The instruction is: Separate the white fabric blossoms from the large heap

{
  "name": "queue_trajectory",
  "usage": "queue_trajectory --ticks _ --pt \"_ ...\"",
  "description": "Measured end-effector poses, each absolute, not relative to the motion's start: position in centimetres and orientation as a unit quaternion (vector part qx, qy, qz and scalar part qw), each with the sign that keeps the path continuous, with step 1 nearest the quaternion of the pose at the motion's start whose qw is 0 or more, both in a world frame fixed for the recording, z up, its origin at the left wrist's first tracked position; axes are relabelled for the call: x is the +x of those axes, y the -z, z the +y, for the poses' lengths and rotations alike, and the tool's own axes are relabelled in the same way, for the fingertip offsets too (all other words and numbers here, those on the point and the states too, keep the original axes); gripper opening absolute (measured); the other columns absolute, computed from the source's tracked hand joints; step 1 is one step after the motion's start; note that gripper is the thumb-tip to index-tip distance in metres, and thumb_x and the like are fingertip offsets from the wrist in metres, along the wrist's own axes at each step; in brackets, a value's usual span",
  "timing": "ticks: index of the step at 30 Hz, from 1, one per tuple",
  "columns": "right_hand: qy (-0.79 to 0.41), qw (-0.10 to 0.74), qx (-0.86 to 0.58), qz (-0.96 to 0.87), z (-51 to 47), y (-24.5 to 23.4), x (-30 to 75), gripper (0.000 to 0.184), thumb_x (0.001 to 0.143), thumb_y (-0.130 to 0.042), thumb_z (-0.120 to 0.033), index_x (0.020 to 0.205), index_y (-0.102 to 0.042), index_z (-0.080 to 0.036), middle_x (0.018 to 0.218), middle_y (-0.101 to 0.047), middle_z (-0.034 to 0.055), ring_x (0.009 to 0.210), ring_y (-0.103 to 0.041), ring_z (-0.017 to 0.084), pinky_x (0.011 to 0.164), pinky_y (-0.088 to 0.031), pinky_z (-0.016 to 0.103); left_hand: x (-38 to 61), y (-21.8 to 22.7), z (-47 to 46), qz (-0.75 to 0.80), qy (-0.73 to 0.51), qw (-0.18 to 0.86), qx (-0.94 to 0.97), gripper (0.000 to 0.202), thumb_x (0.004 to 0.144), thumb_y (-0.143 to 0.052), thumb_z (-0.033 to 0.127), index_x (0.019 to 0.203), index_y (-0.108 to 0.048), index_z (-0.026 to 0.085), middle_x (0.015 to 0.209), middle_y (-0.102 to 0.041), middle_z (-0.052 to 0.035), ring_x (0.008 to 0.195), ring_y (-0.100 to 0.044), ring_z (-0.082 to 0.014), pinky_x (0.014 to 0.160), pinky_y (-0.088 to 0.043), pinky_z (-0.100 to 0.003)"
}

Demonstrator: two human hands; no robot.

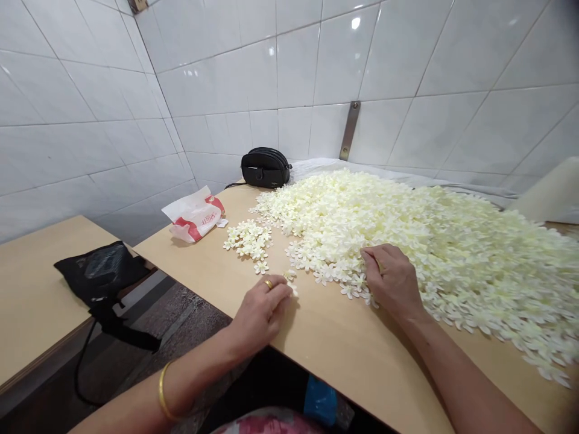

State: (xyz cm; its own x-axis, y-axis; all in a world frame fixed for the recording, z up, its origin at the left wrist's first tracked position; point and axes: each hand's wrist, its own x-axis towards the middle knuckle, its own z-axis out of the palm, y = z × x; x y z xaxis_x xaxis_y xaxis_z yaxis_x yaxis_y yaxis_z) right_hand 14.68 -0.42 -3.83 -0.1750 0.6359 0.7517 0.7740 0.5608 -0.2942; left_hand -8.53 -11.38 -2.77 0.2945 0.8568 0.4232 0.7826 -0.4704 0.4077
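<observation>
A big heap of small cream-white artificial flowers [429, 241] covers the right half of a light wooden table [344, 355]. A small separate cluster of the same flowers [248, 239] lies to its left. My left hand [262, 310], with a ring and a gold bangle, rests near the table's front edge, fingers curled and pinched on a white flower [292, 283]. My right hand [391, 280] lies knuckles up on the near edge of the heap, fingers bent down into the flowers; what they hold is hidden.
A red-and-white tissue pack [195, 215] and a black pouch [265, 167] sit at the table's far left. A second table [31, 283] at left carries a black mesh bag [102, 271]. White tiled walls enclose the corner. A gap separates the tables.
</observation>
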Motion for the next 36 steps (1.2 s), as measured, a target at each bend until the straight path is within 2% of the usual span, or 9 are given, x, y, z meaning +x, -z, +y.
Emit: queue_trajectory --ticks 5,10,16,18,21,24,26,30,36 --pt "0.079 0.440 -0.463 -0.765 -0.5 3.9 14.8 0.016 0.079 -0.045 -0.022 0.073 -0.059 -0.017 0.070 -0.057 0.0049 0.071 -0.052 0.018 0.067 -0.040 0.030 -6.6 2.9 -11.8 0.456 -0.305 0.096 0.831 0.014 0.080 -0.043 0.022 0.087 -0.055 0.017 0.091 -0.055 -0.0086 0.089 -0.047 -0.0175 0.079 -0.041 -0.030" --pt "0.077 0.441 -0.472 -0.760 -0.6 3.8 14.8 0.017 0.079 -0.044 -0.022 0.073 -0.059 -0.017 0.070 -0.057 0.0049 0.072 -0.051 0.018 0.068 -0.039 0.030 -7.5 3.0 -9.5 0.562 -0.347 0.053 0.749 0.017 0.079 -0.043 0.024 0.090 -0.054 0.017 0.091 -0.053 -0.0087 0.090 -0.046 -0.0197 0.078 -0.040 -0.034" --pt "0.033 0.451 -0.468 -0.760 -1.2 3.4 14.4 0.016 0.079 -0.045 -0.022 0.073 -0.058 -0.017 0.072 -0.056 0.0052 0.074 -0.050 0.018 0.071 -0.038 0.032 -7.7 2.8 -6.9 0.574 -0.341 0.046 0.743 0.011 0.072 -0.044 0.011 0.066 -0.052 0.017 0.082 -0.053 -0.0062 0.085 -0.044 -0.0197 0.075 -0.038 -0.035" --pt "-0.007 0.471 -0.466 -0.749 -1.7 2.8 14.0 0.016 0.079 -0.045 -0.023 0.074 -0.058 -0.017 0.072 -0.055 0.0053 0.074 -0.050 0.018 0.070 -0.038 0.032 -6.6 1.8 -6.0 0.557 -0.393 0.119 0.722 0.010 0.071 -0.046 0.013 0.064 -0.051 0.017 0.076 -0.053 -0.0037 0.078 -0.046 -0.0174 0.071 -0.038 -0.032" --pt "-0.122 0.523 -0.448 -0.714 -2.7 1.6 13.2 0.016 0.080 -0.045 -0.025 0.072 -0.057 -0.017 0.071 -0.056 0.0045 0.071 -0.051 0.017 0.066 -0.040 0.030 -4.0 -0.4 -4.2 0.502 -0.471 0.330 0.646 0.008 0.070 -0.051 0.020 0.064 -0.052 0.016 0.059 -0.048 0.0014 0.057 -0.044 -0.0115 0.056 -0.036 -0.025" --pt "-0.281 0.551 -0.414 -0.668 -3.0 0.6 12.6 0.017 0.080 -0.046 -0.029 0.086 -0.057 -0.018 0.079 -0.058 0.0042 0.073 -0.053 0.016 0.068 -0.041 0.028 -1.0 -2.2 -2.6 0.412 -0.510 0.490 0.575 0.011 0.068 -0.056 0.023 0.063 -0.054 0.014 0.053 -0.048 0.0025 0.051 -0.043 -0.0089 0.053 -0.035 -0.023" --pt "-0.355 0.575 -0.389 -0.626 -2.8 0.3 12.5 0.017 0.079 -0.048 -0.031 0.088 -0.056 -0.018 0.077 -0.058 0.0023 0.071 -0.053 0.014 0.065 -0.042 0.027 0.6 -2.8 -1.8 0.358 -0.520 0.538 0.558 0.010 0.066 -0.058 0.022 0.065 -0.057 0.013 0.056 -0.052 0.0013 0.055 -0.047 -0.0098 0.058 -0.038 -0.024" --pt "-0.398 0.626 -0.380 -0.553 -2.2 0.2 13.2 0.017 0.078 -0.050 -0.030 0.070 -0.055 -0.017 0.062 -0.055 -0.0009 0.062 -0.051 0.012 0.064 -0.043 0.026 1.9 -2.2 -1.0 0.309 -0.519 0.580 0.546 0.009 0.067 -0.059 0.021 0.068 -0.059 0.013 0.058 -0.057 -0.0002 0.060 -0.053 -0.0112 0.064 -0.039 -0.024" --pt "-0.419 0.615 -0.393 -0.540 -1.9 0.6 13.7 0.018 0.077 -0.050 -0.030 0.067 -0.057 -0.016 0.061 -0.056 -0.0017 0.061 -0.051 0.011 0.064 -0.042 0.026 1.5 -0.4 -0.4 0.298 -0.505 0.662 0.466 0.014 0.070 -0.058 0.027 0.071 -0.056 0.013 0.061 -0.060 -0.0025 0.060 -0.052 -0.0100 0.064 -0.039 -0.024"
